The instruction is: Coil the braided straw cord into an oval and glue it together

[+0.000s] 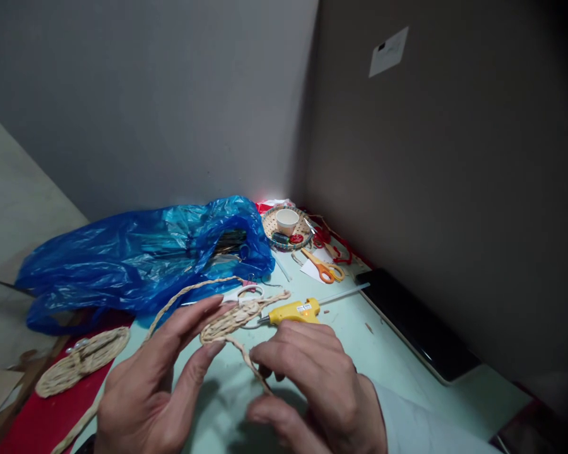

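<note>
From my end: grey wall point(194, 107) behind, pale green counter point(385, 356) under everything. Next biggest, blue plastic bag point(137, 252), lying crumpled at the back left, mouth toward the middle.

Then the hands. On my left hand point(158, 384) the grip is closed on the coiled cord piece point(230, 320), fingers along the far edge, thumb pressing the near edge; I get the piece held at the middle of the counter, in front of the glue gun. On my right hand point(310, 372) the grip is partly open, thumb clear of the index finger, with the cord tail point(248, 362) from the piece running into the gap. Can't tell if the curled fingers pinch it.

Black tablet-like device point(416, 325) lies to the right, by the dark panel point(445, 170). Red sheet point(61, 419) at lower left, with a second coiled piece point(89, 362) lying partly over it, white beads on top. Loose cord point(180, 295) runs from near the bag, passes behind my left hand.

Woven tray point(268, 230) at the back; yellow glue gun point(291, 312) just beyond my right hand; orange scissors point(324, 270) near the tray; white cup point(288, 221) in the tray.
</note>
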Tool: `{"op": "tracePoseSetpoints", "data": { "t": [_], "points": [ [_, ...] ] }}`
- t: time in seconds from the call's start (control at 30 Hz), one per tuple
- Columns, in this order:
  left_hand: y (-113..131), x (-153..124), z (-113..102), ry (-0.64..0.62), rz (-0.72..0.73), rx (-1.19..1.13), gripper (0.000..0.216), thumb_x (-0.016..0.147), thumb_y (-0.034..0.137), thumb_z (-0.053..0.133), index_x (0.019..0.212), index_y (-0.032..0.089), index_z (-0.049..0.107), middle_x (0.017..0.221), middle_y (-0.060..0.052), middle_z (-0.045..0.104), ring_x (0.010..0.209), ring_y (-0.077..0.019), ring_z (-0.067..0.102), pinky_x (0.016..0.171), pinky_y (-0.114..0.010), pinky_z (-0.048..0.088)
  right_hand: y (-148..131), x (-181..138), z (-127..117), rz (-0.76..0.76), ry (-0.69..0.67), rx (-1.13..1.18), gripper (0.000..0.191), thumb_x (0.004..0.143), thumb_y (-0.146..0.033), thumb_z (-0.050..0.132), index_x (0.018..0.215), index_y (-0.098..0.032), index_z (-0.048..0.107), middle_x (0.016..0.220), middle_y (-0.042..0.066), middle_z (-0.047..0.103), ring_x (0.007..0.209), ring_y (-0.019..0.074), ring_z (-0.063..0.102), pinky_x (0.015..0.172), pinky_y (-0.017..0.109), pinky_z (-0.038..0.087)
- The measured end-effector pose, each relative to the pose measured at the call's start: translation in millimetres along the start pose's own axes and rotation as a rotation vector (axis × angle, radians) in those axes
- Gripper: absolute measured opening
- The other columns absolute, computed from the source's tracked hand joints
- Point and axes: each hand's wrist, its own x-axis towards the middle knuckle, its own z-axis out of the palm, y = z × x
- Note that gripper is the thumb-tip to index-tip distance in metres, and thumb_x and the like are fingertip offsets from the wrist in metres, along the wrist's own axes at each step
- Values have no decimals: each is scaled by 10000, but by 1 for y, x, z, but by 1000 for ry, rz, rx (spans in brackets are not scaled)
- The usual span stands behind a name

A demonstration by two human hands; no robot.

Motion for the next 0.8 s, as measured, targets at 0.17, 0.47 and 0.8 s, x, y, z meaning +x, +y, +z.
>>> {"op": "tracePoseSetpoints", "data": {
  "t": [0.17,0.47,0.8],
  "points": [
    [11,-2,8,99,-163,-355,357,960,269,606,1245,472,540,1178,174,760,1134,-105,711,990,-121,525,6,-3,-6,364,255,87,203,983,-205,541,1185,-219,542,787,-21,592,671,129,580,654,265,479],
    [14,0,7,50,-159,-280,254,970,432,582,1204,523,615,1187,218,754,1120,-82,708,981,-80,471,17,16,-15,222,9,195,140,939,-154,626,1070,-144,676,905,51,680,775,135,613,704,241,513],
    [-7,7,1,57,124,-78,244,941,238,638,1137,379,672,1109,114,713,1024,-98,663,945,-132,461,18,16,-20,343,30,209,76,912,-170,665,925,-109,709,803,32,702,692,99,624,677,182,498]
  ]
}}
